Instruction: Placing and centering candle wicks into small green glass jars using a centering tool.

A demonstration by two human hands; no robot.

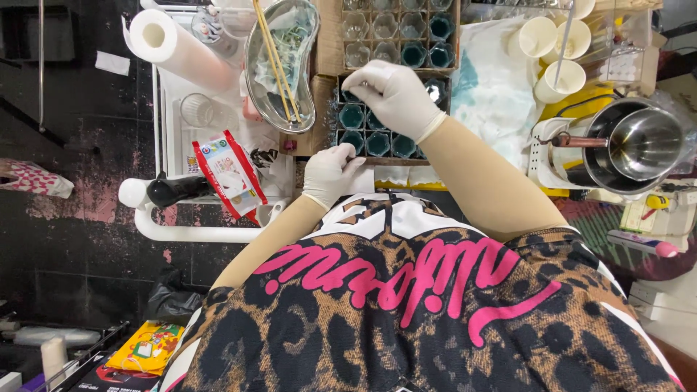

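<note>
right hand [392,94], white-gloved, fingertips pinched narrow over the near cardboard tray of small glass cups [377,138]; can't tell if anything is between thumb and finger, too small. it hovers above the back row of that tray, over a cup with teal filling. left hand [330,173], also gloved, rests curled on the tray's near left corner, touching the cardboard edge, holding nothing i can make out.

judgement: the step looks like placing or adjusting something in one cup, so the pinch should come straight down over the cup mouth, the left hand bracing the tray so it doesn't slide, wrist clear of the neighbouring cups.

around: second tray of cups [396,33] just behind, mostly clear. metal kidney dish [305,80] with chopsticks [272,54] to the left, paper roll [178,47] beyond it, red-edged wipes pack [229,174] lower left. paper cups [555,51] and steel pot [632,145] on the right, well apart.
</note>
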